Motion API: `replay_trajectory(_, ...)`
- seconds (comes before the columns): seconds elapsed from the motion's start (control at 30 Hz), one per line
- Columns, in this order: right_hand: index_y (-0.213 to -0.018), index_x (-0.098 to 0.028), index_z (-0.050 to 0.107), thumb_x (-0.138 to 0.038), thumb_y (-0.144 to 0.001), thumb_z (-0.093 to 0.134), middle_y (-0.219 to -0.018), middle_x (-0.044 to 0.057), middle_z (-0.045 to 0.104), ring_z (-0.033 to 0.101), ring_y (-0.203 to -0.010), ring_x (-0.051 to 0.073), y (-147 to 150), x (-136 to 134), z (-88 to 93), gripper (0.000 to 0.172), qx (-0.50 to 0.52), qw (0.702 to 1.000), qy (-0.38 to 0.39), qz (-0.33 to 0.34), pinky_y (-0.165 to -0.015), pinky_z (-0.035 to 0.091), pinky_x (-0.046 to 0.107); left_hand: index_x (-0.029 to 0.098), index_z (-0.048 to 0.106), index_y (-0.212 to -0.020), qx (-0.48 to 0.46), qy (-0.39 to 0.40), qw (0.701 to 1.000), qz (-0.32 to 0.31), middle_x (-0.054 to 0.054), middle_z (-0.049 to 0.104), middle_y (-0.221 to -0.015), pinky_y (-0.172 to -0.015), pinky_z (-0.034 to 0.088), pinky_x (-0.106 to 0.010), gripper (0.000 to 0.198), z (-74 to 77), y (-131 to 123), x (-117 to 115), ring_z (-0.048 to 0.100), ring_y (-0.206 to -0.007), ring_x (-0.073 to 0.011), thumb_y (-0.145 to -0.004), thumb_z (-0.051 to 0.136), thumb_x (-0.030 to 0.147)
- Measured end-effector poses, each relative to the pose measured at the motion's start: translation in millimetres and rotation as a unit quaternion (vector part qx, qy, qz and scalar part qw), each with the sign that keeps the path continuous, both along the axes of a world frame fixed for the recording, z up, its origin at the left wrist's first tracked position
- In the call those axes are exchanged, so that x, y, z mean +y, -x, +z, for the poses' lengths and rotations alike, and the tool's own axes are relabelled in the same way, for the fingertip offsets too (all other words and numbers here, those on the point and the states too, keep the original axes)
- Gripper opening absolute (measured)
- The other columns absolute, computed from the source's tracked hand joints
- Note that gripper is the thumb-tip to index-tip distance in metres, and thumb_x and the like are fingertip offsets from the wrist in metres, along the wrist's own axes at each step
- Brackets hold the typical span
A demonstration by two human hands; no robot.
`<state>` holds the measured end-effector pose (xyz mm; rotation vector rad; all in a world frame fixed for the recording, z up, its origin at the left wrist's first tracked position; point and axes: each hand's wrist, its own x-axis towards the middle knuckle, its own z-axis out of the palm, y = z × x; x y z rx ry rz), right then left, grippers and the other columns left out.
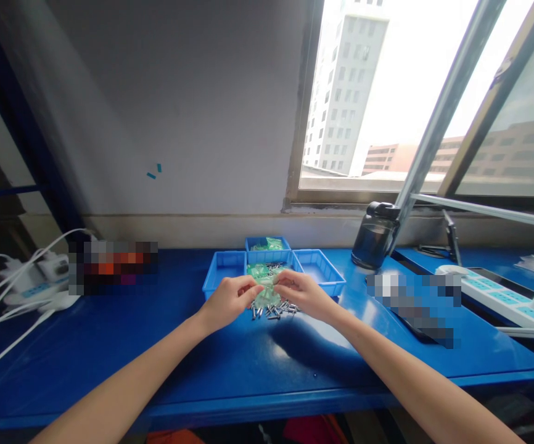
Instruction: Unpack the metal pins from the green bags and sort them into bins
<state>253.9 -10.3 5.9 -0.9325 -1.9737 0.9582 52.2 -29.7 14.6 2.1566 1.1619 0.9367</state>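
Between my two hands is a small clear greenish plastic bag. My left hand pinches its left side with thumb and fingertips. On the other side my right hand grips it the same way. Loose metal screws lie on the blue table just below the bag. Behind the hands, a blue bin holds more screws and green-tinted bags. What the bag contains, if anything, I cannot make out.
A blue bin stands left, another right, and a third with green bags behind. A black bottle and a power strip are at right. White cables run along the left.
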Motion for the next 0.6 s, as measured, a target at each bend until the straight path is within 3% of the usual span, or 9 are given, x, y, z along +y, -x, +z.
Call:
replay_trajectory(0.13, -0.074, -0.016, 0.054, -0.034, -0.079, 0.054, -0.057, -0.004, 0.045, 0.039, -0.053, 0.007, 0, -1, 1.3, 0.019, -0.004, 1.000, -0.019, -0.011, -0.048, 0.030, 0.019, 0.015, 0.058, -0.069, -0.040, 0.039, 0.998, 0.005, 0.003, 0.053, -0.053, -0.044, 0.036, -0.019, 0.034, 0.2, -1, 0, 0.047, -0.045, -0.0088, -0.083, 0.046, 0.043)
replay_trajectory(0.27, -0.083, -0.017, 0.052, -0.039, -0.082, 0.050, -0.051, -0.006, 0.047, 0.042, -0.046, 0.007, -2, -3, 5.7, 0.022, 0.030, 0.998, 0.048, 0.009, -0.044, 0.034, 0.019, 0.014, 0.061, -0.079, -0.089, 0.092, 0.992, 0.000, 0.002, 0.057, -0.056, -0.038, 0.034, -0.018, 0.033, -0.6, -2, 2, 0.048, -0.041, -0.0083, -0.081, 0.049, 0.045)
replay_trajectory(0.37, -0.086, -0.016, 0.053, -0.040, -0.080, 0.053, -0.068, 0.002, 0.060, 0.056, -0.062, 0.013, -2, -5, 11.1, 0.025, 0.084, 0.993, 0.081, 0.034, -0.051, 0.045, 0.022, 0.013, 0.063, -0.088, -0.139, 0.126, 0.982, -0.014, -0.004, 0.065, -0.073, -0.034, 0.033, -0.017, 0.035, -0.4, -2, 3, 0.052, -0.042, -0.0086, -0.079, 0.052, 0.044)
replay_trajectory(0.47, -0.087, -0.015, 0.056, -0.041, -0.081, 0.051, -0.080, 0.005, 0.061, 0.058, -0.078, 0.016, -2, -6, 16.2, 0.028, 0.126, 0.988, 0.082, 0.035, -0.059, 0.048, 0.024, 0.011, 0.063, -0.091, -0.195, 0.147, 0.969, -0.028, -0.008, 0.066, -0.086, -0.037, 0.040, -0.018, 0.036, 1.2, -3, 5, 0.059, -0.052, -0.0121, -0.078, 0.054, 0.043)
replay_trajectory(0.6, -0.081, -0.015, 0.060, -0.042, -0.080, 0.051, -0.077, 0.003, 0.058, 0.056, -0.072, 0.014, -1, -4, 14.7, 0.028, 0.112, 0.992, 0.058, 0.015, -0.057, 0.048, 0.023, 0.010, 0.062, -0.090, -0.231, 0.159, 0.960, -0.020, -0.008, 0.065, -0.083, -0.044, 0.046, -0.021, 0.036, 0.7, -4, 6, 0.062, -0.065, -0.0173, -0.075, 0.058, 0.041)
